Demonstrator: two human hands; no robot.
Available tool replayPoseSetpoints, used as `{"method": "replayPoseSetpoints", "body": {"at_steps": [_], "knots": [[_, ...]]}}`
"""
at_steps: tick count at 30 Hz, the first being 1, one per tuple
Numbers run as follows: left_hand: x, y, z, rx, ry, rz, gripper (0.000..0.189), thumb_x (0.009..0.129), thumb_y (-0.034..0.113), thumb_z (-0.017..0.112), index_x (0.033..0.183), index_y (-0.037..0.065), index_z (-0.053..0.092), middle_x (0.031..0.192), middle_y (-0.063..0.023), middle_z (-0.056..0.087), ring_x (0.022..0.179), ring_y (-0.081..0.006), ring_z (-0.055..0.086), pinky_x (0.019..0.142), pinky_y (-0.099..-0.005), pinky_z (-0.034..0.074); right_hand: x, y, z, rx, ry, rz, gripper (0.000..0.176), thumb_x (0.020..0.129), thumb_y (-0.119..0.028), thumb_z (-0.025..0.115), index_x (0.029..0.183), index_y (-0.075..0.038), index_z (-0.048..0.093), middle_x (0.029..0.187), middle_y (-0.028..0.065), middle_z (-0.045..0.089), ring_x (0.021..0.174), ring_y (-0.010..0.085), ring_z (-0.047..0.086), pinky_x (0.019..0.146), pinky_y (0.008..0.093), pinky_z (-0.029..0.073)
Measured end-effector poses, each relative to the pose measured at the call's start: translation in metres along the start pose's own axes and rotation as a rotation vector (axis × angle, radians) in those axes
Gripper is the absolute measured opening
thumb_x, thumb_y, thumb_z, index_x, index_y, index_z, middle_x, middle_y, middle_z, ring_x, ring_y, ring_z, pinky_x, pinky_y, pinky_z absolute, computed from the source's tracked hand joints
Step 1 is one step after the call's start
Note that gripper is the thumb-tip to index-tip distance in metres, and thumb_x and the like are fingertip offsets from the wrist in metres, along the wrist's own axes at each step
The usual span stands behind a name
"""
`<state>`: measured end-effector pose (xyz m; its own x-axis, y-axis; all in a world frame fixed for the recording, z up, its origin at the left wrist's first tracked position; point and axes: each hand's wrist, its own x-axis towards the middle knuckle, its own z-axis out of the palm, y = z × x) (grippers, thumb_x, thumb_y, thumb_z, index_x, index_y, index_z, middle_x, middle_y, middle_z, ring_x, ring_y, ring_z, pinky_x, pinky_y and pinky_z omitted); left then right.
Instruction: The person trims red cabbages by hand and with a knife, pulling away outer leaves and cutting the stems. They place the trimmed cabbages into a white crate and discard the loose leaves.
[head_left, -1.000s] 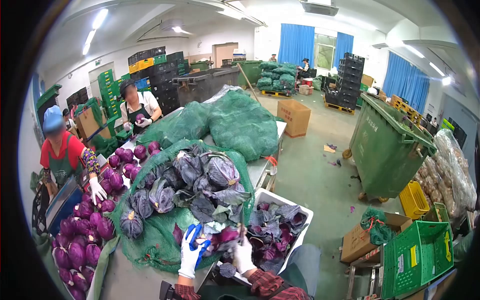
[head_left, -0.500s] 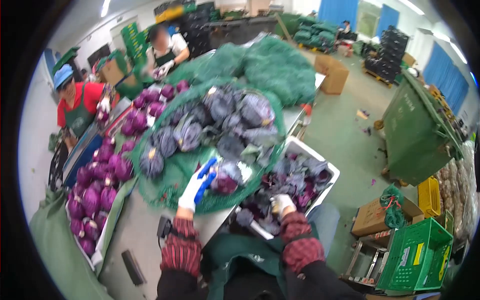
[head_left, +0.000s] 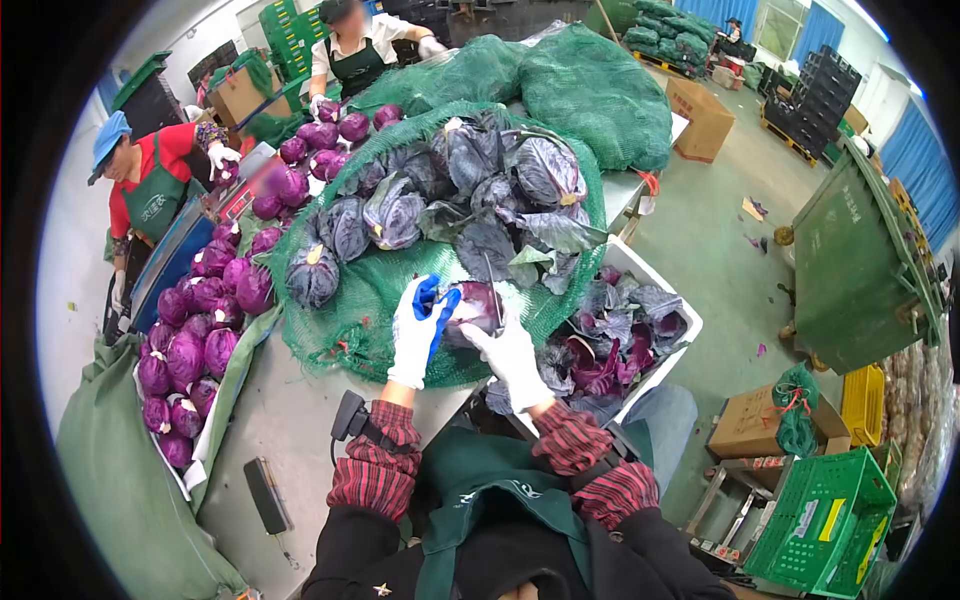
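A partly stripped red cabbage [head_left: 474, 303] rests on the green mesh net [head_left: 385, 275] in front of me. My left hand [head_left: 420, 325], in a white glove with blue on the fingers, holds the cabbage from its left side. My right hand [head_left: 510, 360], also white-gloved, is closed at the cabbage's right side. From it a knife [head_left: 491, 278] points up, its thin blade against the cabbage; the handle is hidden in the glove. Just beyond lie several dark, leafy cabbages [head_left: 470, 155] and loose outer leaves [head_left: 545, 235].
A white bin [head_left: 660, 365] of trimmed leaves stands at my right. Peeled purple cabbages [head_left: 205, 300] fill the left side. Two co-workers, one in red sleeves [head_left: 172, 150] and one in white sleeves [head_left: 385, 35], work across. A dark flat object [head_left: 265, 495] lies on the metal table [head_left: 320, 440].
My right hand has moved from above the leaf bin, up and left to the cabbage, bringing the knife. My left hand stays at the cabbage. The view has shifted slightly.
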<state>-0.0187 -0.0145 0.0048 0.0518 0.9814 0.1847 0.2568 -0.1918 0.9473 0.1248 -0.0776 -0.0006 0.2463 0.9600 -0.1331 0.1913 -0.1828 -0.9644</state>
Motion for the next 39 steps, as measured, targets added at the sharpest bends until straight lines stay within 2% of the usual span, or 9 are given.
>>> {"method": "replayPoseSetpoints", "body": {"at_steps": [8,11,13,17,22,27,30,33,39], "knots": [[-0.011,0.003,-0.021,0.343,-0.009,0.319,0.031,0.086,0.016,0.066,0.115,0.006,0.065,0.091,-0.0111,0.061,0.082,-0.0239,0.06,0.075,-0.0331,0.048,0.023,0.022,-0.014,0.231,-0.048,-0.115,0.065,0.072,-0.036,0.081,0.12,0.002,0.058,0.108,0.0165,0.068,0.1,0.0221,0.064,0.09,0.0346,0.049],[0.013,-0.054,-0.06,0.632,0.036,0.16,0.034,0.084,0.016,0.067,0.117,0.007,0.064,0.113,-0.0151,0.062,0.1,-0.0309,0.062,0.087,-0.0374,0.049,0.03,0.006,-0.036,0.243,-0.215,0.038,0.064,0.073,-0.035,0.08,0.126,-0.006,0.057,0.087,0.005,0.066,0.067,0.0109,0.058,0.061,0.0256,0.048],[0.016,-0.023,-0.065,0.658,0.137,0.438,0.038,0.084,0.017,0.067,0.12,0.008,0.064,0.124,-0.0173,0.058,0.112,-0.0341,0.058,0.096,-0.0401,0.046,0.036,0.01,-0.038,0.236,-0.225,-0.031,0.063,0.074,-0.034,0.08,0.126,-0.008,0.057,0.079,0.0022,0.063,0.06,0.0081,0.052,0.054,0.024,0.043],[0.016,0.023,-0.027,0.409,-0.453,0.477,0.063,0.079,0.031,0.073,0.137,0.016,0.053,0.144,-0.017,0.043,0.13,-0.0361,0.043,0.108,-0.0435,0.035,0.039,0.011,-0.032,0.281,-0.289,0.1,0.06,0.075,-0.036,0.08,0.124,-0.009,0.057,0.063,-0.0015,0.055,0.048,0.0053,0.044,0.043,0.0223,0.036],[0.029,-0.01,-0.002,0.166,-0.389,0.332,0.068,0.076,0.026,0.078,0.137,0.012,0.052,0.139,-0.0144,0.046,0.127,-0.0281,0.046,0.107,-0.0402,0.037,0.043,0.033,-0.007,0.493,-0.208,0.129,0.046,0.098,-0.051,0.044,0.103,-0.008,0.059,0.055,0.002,0.055,0.04,0.0094,0.047,0.038,0.0225,0.037],[-0.011,0.005,0.008,-0.182,-0.208,0.102,0.065,0.081,0.017,0.075,0.138,0.004,0.048,0.128,-0.0132,0.048,0.119,-0.023,0.048,0.102,-0.0356,0.041,0.028,0.006,-0.024,0.462,-0.208,0.184,0.055,0.097,-0.058,0.039,0.103,-0.008,0.06,0.048,0.0031,0.051,0.035,0.0113,0.042,0.036,0.0248,0.034],[-0.025,-0.004,0.014,0.178,-0.082,0.254,0.065,0.078,0.023,0.077,0.136,0.01,0.052,0.124,-0.0156,0.049,0.114,-0.0274,0.05,0.099,-0.0379,0.042,0.009,0.0,-0.032,0.357,-0.249,0.106,0.057,0.097,-0.054,0.044,0.117,-0.002,0.057,0.045,0.0036,0.05,0.037,0.0129,0.046,0.037,0.0264,0.035],[-0.034,0.007,0.019,0.248,-0.063,0.272,0.064,0.077,0.025,0.078,0.135,0.011,0.054,0.122,-0.0157,0.051,0.114,-0.0284,0.05,0.098,-0.039,0.043,0.002,0.035,-0.018,-0.364,0.041,-0.536,0.042,0.098,-0.022,0.046,0.135,-0.001,0.043,0.098,0.021,0.065,0.052,0.0216,0.061,0.051,0.0351,0.049],[-0.034,-0.002,0.034,0.247,0.006,0.25,0.062,0.076,0.027,0.078,0.132,0.009,0.056,0.122,-0.0171,0.053,0.112,-0.0315,0.052,0.098,-0.0397,0.043,0.017,0.048,-0.018,-0.766,0.237,-0.511,0.031,0.093,-0.012,0.046,0.123,-0.004,0.05,0.101,0.0206,0.061,0.07,0.0322,0.064,0.06,0.042,0.052]]}}
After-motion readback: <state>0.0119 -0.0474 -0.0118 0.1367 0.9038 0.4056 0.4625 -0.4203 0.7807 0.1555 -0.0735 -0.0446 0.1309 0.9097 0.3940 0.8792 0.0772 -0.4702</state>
